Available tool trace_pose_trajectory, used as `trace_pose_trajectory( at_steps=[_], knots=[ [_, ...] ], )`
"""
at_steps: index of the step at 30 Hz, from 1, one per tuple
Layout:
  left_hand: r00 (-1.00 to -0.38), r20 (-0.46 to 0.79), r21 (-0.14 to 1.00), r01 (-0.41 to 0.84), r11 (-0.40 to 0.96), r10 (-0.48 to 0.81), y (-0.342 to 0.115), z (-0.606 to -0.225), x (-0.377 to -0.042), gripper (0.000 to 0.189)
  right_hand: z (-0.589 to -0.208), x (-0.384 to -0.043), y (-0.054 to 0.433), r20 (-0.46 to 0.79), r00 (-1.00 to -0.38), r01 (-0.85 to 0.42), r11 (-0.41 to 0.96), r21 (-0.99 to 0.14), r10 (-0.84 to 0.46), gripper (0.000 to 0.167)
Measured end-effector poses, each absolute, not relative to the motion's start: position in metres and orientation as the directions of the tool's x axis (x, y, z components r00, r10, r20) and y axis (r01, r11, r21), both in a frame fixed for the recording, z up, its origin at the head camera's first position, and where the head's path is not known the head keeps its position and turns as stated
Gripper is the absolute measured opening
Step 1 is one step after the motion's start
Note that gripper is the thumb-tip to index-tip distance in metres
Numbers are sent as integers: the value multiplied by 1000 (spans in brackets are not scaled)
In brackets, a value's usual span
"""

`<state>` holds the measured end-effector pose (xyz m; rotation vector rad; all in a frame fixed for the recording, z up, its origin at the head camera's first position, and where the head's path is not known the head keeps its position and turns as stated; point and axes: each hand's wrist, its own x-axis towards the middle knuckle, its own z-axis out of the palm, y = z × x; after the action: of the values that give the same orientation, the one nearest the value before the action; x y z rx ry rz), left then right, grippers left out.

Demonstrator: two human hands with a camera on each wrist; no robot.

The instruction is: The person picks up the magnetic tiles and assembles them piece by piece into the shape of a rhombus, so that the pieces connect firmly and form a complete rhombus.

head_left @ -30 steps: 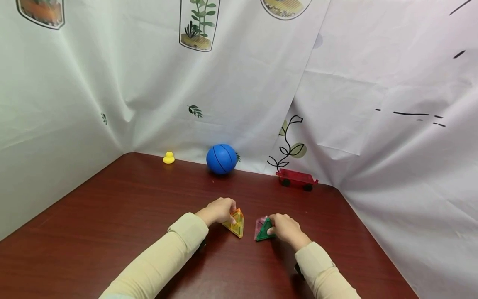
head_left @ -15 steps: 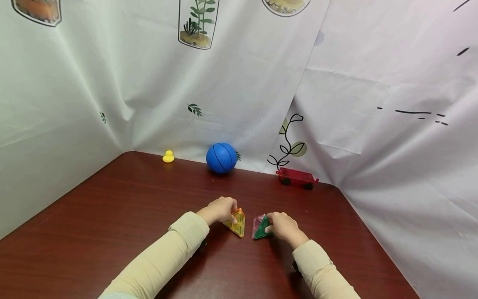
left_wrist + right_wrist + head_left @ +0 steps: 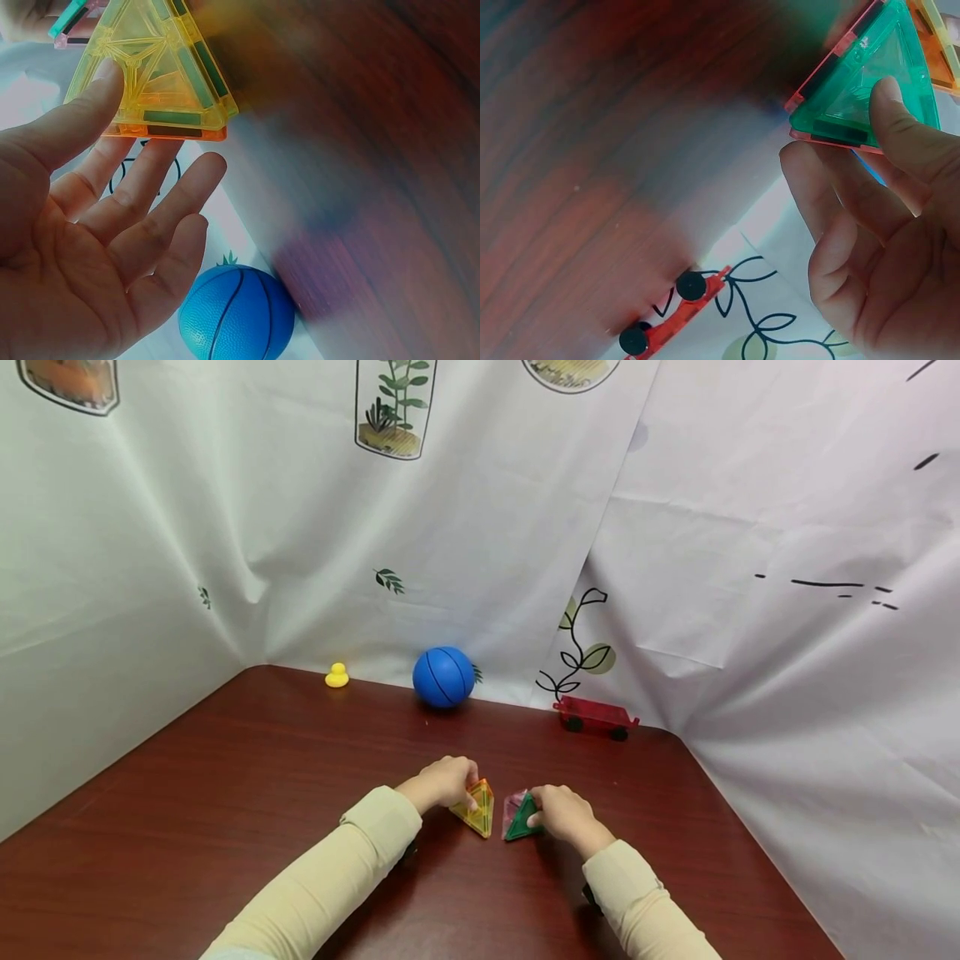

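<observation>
My left hand (image 3: 447, 782) pinches a see-through yellow triangular magnetic tile (image 3: 184, 90) that is joined to an orange tile (image 3: 172, 132) behind it. The thumb presses the yellow face, and the fingers lie at the orange side. Opposite, my right hand (image 3: 566, 814) holds a green triangular magnetic tile (image 3: 885, 67) joined to a pink one (image 3: 512, 808), its thumb on the green face. Both pairs stand over the middle of the table, tips facing each other, with a narrow gap between them in the head view.
Along the back of the dark red-brown table (image 3: 225, 777) sit a yellow toy duck (image 3: 337, 676), a blue ball (image 3: 443, 677) and a red wheeled toy wagon base (image 3: 597, 713). A pale printed cloth (image 3: 480, 527) hangs behind the table.
My right hand has moved left with the green and pink tiles, and the gap to the yellow tile has narrowed. My left hand has shifted only slightly right.
</observation>
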<state>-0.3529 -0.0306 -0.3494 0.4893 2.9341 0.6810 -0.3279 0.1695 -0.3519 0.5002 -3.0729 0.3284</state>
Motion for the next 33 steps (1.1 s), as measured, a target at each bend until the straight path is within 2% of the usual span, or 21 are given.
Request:
trace_pose_trajectory(
  at_steps=[19, 26, 33],
  knots=[
    [-943, -12, 442, 293, 848, 333, -25, -349, -349, 25, -352, -327, 161, 42, -941, -339, 924, -176, -337, 32],
    [-938, -11, 450, 305, 839, 347, -26, -350, -348, 24, -352, -328, 160, 46, -926, -377, 903, -206, -375, 36],
    [-936, -9, 447, 311, 839, 351, -27, -350, -351, 25, -346, -329, 154, 100, -914, -405, 881, -245, -393, 31]
  ],
)
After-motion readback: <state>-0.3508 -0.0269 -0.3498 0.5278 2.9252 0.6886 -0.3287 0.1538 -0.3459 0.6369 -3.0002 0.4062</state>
